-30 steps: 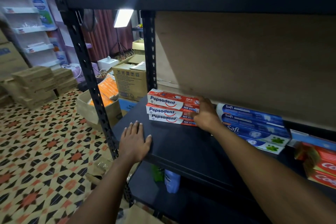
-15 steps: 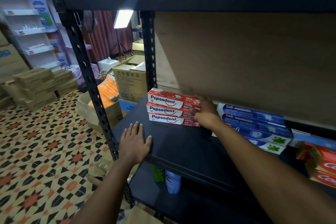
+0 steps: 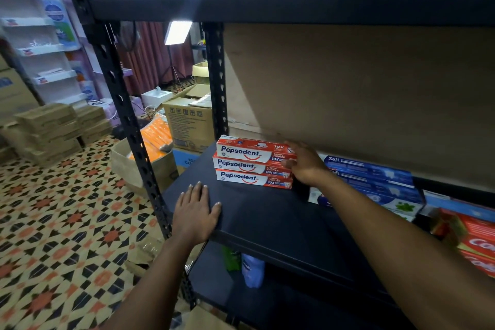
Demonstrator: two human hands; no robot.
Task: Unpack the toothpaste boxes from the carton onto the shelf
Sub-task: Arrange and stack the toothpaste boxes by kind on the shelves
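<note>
Centre frame: three red-and-white Pepsodent toothpaste boxes (image 3: 251,165) stacked at back of black metal shelf board (image 3: 267,214), blue Safi cardboard boxes (image 3: 375,173) just right. Right hand (image 3: 305,167) at stack's right end; left hand (image 3: 195,213) flat on board's front edge. Open brown cardboard carton (image 3: 126,169) on floor, left.

L grip (image 3: 197,213) flat, R grip (image 3: 305,166) out (loose)
</note>
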